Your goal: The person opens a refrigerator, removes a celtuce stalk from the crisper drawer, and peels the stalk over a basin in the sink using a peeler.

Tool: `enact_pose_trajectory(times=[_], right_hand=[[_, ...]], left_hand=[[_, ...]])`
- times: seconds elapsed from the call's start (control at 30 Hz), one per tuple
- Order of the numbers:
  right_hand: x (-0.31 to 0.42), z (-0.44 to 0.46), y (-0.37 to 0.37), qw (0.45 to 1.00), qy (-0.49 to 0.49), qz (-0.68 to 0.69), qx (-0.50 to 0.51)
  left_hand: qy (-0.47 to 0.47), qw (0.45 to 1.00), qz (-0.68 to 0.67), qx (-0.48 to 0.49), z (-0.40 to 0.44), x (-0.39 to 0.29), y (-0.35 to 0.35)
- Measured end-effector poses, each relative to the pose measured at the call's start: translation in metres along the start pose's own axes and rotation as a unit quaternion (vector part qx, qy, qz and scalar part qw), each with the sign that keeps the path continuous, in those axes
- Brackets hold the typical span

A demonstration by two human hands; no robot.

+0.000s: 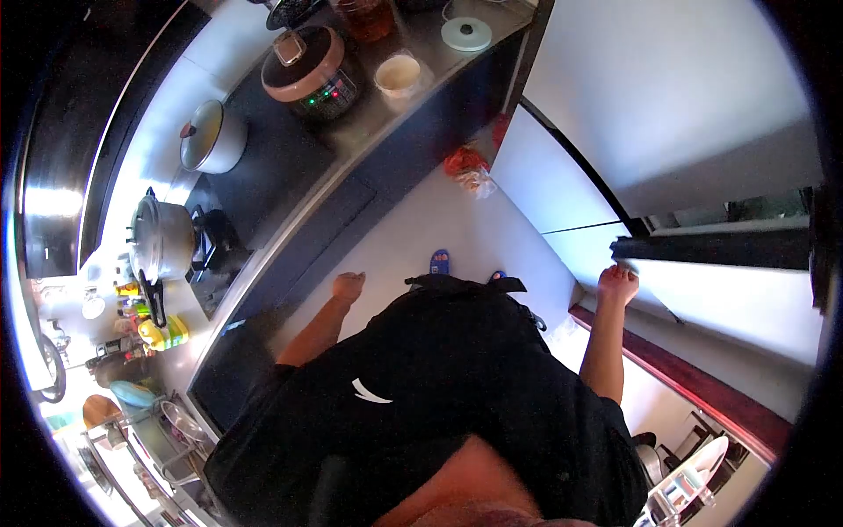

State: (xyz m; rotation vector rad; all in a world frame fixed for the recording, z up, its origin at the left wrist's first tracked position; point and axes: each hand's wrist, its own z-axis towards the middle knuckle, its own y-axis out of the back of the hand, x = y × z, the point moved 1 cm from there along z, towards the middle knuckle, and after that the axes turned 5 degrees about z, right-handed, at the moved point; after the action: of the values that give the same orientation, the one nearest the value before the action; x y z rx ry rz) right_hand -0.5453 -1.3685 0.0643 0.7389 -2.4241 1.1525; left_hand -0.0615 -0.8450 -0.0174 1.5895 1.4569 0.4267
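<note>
My left hand (pixel 349 285) hangs beside my body, in front of the dark lower cabinets. Its fingers are loosely curled together, and nothing shows in them. On the other side, my right hand (pixel 619 283) is raised to the corner of a white refrigerator door (pixel 720 294) with a black edge. The fingers are bent closed at that edge, though the fingertips are partly hidden. The door stands ajar beside the large white refrigerator front (pixel 685 105); a dark gap with some contents shows behind it.
On the left counter stand a rice cooker (pixel 307 75) with lit indicators, a pale cup (pixel 398 76), a white pot (pixel 213 139) and a pressure cooker (pixel 162 237) on the stove. A red plastic bag (pixel 465 162) lies on the floor. A dark red ledge (pixel 685 382) runs at right.
</note>
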Motion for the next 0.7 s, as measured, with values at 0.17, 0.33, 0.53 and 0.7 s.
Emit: enact_pose_trajectory(times=[0.17, 0.33, 0.53, 0.7], right_hand=[[0.0, -0.064, 0.068, 0.996, 0.063, -0.045, -0.035], [0.013, -0.13, 0.163, 0.991, 0.099, 0.029, -0.089], [0.018, -0.191, 0.218, 0.962, 0.166, 0.096, -0.193], [0.04, -0.188, 0.237, 0.928, 0.227, 0.076, -0.287]], left_hand=[[-0.029, 0.995, 0.014, 0.097, 0.037, -0.008, -0.005], [-0.192, 0.974, 0.107, 0.058, 0.14, 0.026, -0.063], [-0.18, 0.967, 0.072, 0.163, 0.192, -0.011, -0.037], [-0.263, 0.909, 0.264, 0.188, 0.247, -0.039, -0.031]])
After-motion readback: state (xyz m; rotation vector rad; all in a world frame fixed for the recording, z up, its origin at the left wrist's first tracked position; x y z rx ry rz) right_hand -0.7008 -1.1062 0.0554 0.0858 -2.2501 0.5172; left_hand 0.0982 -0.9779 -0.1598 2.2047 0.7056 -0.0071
